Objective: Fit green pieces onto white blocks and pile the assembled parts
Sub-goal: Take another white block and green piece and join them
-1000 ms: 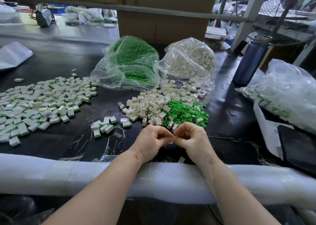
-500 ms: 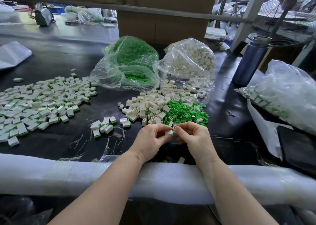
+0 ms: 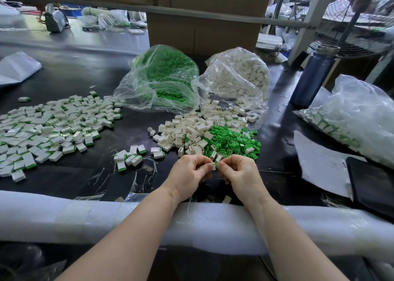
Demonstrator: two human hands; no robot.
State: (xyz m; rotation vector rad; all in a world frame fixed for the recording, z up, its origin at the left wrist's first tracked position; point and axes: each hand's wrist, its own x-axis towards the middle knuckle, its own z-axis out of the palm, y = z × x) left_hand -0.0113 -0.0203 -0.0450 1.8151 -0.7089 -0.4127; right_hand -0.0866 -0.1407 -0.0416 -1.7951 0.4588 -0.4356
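Observation:
My left hand (image 3: pixel 188 175) pinches a small white block (image 3: pixel 213 166) at the near middle of the black table. My right hand (image 3: pixel 239 170) meets it from the right and pinches a green piece (image 3: pixel 217 164) at the block's end. Just beyond my fingers lie a heap of loose white blocks (image 3: pixel 187 132) and a heap of loose green pieces (image 3: pixel 230 141). A small group of assembled parts (image 3: pixel 132 156) lies left of my hands. A wide spread of assembled parts (image 3: pixel 49 127) covers the table's left side.
Clear bags of green pieces (image 3: pixel 164 82) and white blocks (image 3: pixel 236 78) sit behind the heaps. A blue bottle (image 3: pixel 312 75), a bag of assembled parts (image 3: pixel 354 118), paper (image 3: pixel 319 163) and a black tablet (image 3: pixel 373 186) lie right. White foam padding (image 3: pixel 85 218) covers the near edge.
My hands have risen slightly and opened apart a little, so the white block and the green piece now show between my fingertips. The heaps have not moved.

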